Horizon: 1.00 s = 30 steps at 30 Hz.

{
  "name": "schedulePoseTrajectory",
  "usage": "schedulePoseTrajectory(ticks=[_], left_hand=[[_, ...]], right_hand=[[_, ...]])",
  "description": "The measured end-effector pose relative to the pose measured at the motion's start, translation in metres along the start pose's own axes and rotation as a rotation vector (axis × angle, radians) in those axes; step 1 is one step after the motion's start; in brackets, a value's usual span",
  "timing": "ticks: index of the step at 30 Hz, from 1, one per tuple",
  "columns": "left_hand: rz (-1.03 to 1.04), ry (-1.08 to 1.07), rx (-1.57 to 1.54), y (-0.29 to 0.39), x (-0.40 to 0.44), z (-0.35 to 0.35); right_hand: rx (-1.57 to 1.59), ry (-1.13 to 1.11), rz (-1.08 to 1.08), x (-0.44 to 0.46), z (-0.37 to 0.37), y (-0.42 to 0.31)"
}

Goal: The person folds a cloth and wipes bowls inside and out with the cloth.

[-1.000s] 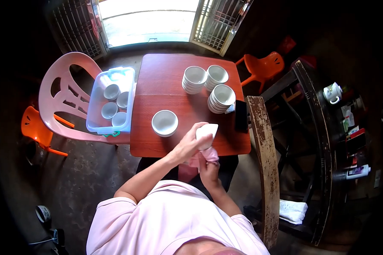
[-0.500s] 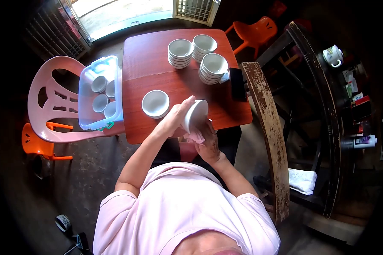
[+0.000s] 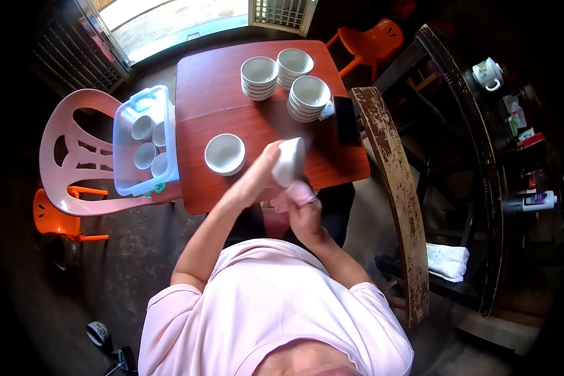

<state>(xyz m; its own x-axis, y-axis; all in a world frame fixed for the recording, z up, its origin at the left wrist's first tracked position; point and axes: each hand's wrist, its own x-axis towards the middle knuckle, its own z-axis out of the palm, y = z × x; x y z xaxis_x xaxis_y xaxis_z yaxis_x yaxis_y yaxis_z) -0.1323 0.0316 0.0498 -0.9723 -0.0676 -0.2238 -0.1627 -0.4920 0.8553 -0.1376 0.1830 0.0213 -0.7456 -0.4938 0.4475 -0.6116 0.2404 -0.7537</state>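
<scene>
My left hand (image 3: 261, 172) is closed on a white bowl (image 3: 288, 164), which is tilted on its side over the table's near edge. Just below the bowl, my right hand (image 3: 305, 216) is closed around a pink cloth (image 3: 296, 195); motion blurs it slightly. To the left of the bowl, a small stack of white bowls (image 3: 225, 154) stands upright on the red-brown table (image 3: 207, 81). Three taller stacks stand at the back right: a left stack (image 3: 259, 76), a rear stack (image 3: 294, 66) and a front stack (image 3: 309, 97).
A clear plastic bin (image 3: 120, 141) holding several white bowls rests on a pink chair (image 3: 55, 150), left of the table. A black phone (image 3: 347, 121) lies by the table's right edge. The worn wooden bench (image 3: 391, 200) stands close on the right.
My right hand has moved down from the bowl with the pink cloth. In my left hand the bowl has turned and risen slightly. The view has shifted a little.
</scene>
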Motion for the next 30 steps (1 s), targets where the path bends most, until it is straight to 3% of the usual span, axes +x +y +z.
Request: schedulePoseTrajectory(ticks=[1, 2, 4, 5, 6, 8, 9, 12, 13, 16, 17, 18, 20, 21, 22, 24, 25, 28, 30], left_hand=[[0.1, 0.023, 0.295, -0.011, 0.0, 0.0], [0.26, 0.027, 0.527, 0.0, -0.011, 0.01], [0.287, 0.036, 0.63, 0.012, -0.012, 0.01], [0.319, 0.103, 0.659, 0.011, -0.009, 0.01], [0.152, 0.083, 0.525, 0.014, -0.007, 0.007], [-0.178, 0.035, 0.244, 0.023, -0.004, 0.001], [-0.199, 0.095, 0.247, 0.026, -0.006, 0.005], [-0.181, -0.043, 0.489, 0.026, -0.002, -0.001], [-0.17, 0.013, 0.469, 0.023, -0.003, 0.003], [-0.115, 0.026, 0.254, 0.01, 0.002, 0.002], [0.037, 0.111, 0.541, -0.003, 0.01, -0.006], [0.166, 0.13, 0.561, -0.005, 0.003, -0.001], [0.425, 0.152, 0.712, -0.019, 0.003, -0.005], [0.52, 0.156, 0.778, -0.025, 0.006, -0.009], [0.616, 0.165, 0.844, -0.031, 0.009, -0.013], [0.215, 0.159, 0.407, -0.005, 0.006, -0.003], [-0.025, 0.068, 0.098, 0.014, 0.0, 0.002], [-0.112, 0.102, 0.272, 0.023, -0.004, -0.006], [0.21, 0.092, 0.606, 0.0, -0.002, -0.011]], right_hand=[[0.747, -0.047, 0.569, 0.003, -0.012, -0.02], [0.813, 0.212, 0.469, 0.008, -0.002, -0.017], [0.538, 0.089, 0.448, -0.003, -0.003, -0.01], [0.233, 0.126, 0.089, 0.001, 0.0, -0.011], [0.054, -0.026, 0.013, -0.005, -0.001, -0.002], [-0.28, -0.123, -0.444, 0.013, -0.011, 0.012], [-0.425, -0.269, -0.481, 0.017, -0.017, 0.023], [-0.534, -0.19, -0.523, 0.015, -0.017, 0.042], [-0.547, -0.199, -0.467, 0.011, -0.012, 0.042], [-0.007, -0.128, -0.05, -0.019, 0.008, 0.029], [0.222, -0.223, 0.158, -0.024, 0.009, 0.025], [0.402, -0.167, 0.309, -0.021, 0.004, 0.009], [1.133, 0.095, 0.611, 0.004, -0.007, -0.018], [1.218, 0.045, 0.544, 0.011, -0.015, -0.019], [1.146, 0.031, 0.551, 0.01, -0.014, -0.019], [0.201, -0.157, 0.083, -0.002, -0.005, 0.001], [-0.121, -0.077, -0.273, 0.001, 0.0, 0.005], [-0.342, -0.166, -0.433, 0.024, -0.016, 0.003], [-0.007, -0.259, -0.127, 0.004, -0.012, 0.006]])
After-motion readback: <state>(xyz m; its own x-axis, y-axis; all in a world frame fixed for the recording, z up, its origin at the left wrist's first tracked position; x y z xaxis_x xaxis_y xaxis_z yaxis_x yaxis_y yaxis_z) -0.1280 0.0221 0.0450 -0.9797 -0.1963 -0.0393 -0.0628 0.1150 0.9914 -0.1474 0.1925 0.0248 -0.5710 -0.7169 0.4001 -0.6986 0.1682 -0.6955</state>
